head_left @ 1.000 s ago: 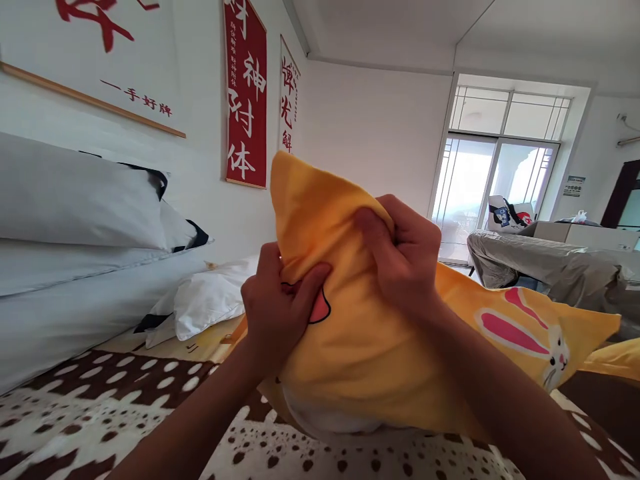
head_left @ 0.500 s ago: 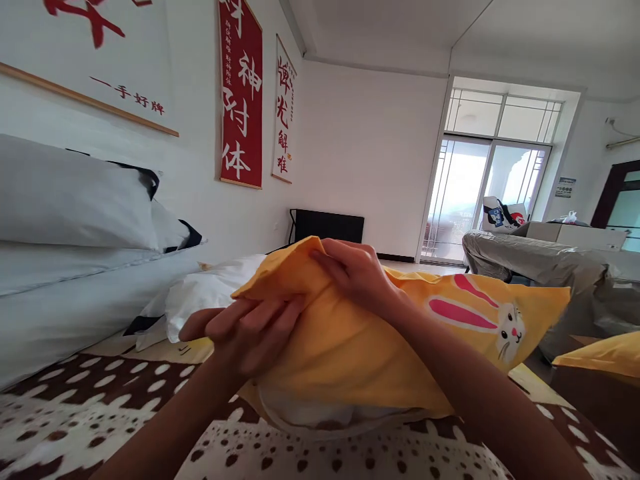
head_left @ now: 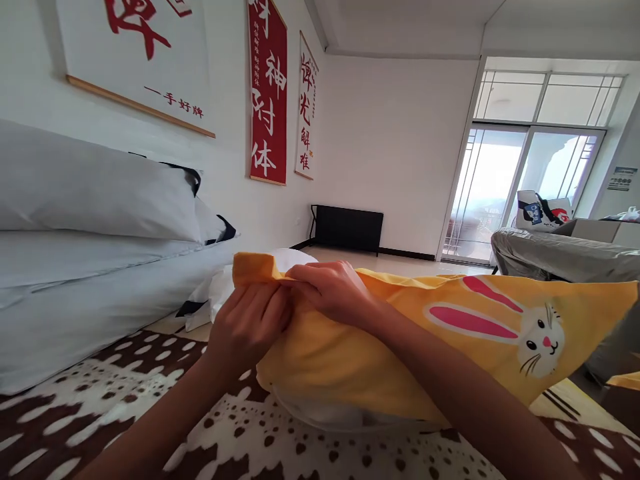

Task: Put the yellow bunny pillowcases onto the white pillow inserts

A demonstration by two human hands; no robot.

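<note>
A yellow pillowcase [head_left: 350, 360] with a white rabbit print [head_left: 543, 340] lies across the middle, and white filling [head_left: 325, 410] shows along its lower edge. My left hand [head_left: 253, 320] is closed on the cloth near its left end, the fingers curled under the fold. Right beside it, my right hand [head_left: 333, 290] pinches the same edge between thumb and fingers. A flap of the yellow cloth stands up past both hands. The fingertips of my left hand are partly hidden by the cloth.
Beneath lies a brown and white patterned cover [head_left: 125, 387]. White pillows [head_left: 100, 193] are stacked at the left, with a white bag-like bundle [head_left: 223, 290] beside them. A plastic-covered piece of furniture [head_left: 560, 253] stands at the right, and a black panel [head_left: 347, 228] by the far wall.
The camera view has turned left. Both hands have drawn closer together on the cloth edge, and the raised yellow flap has become smaller and more folded.
</note>
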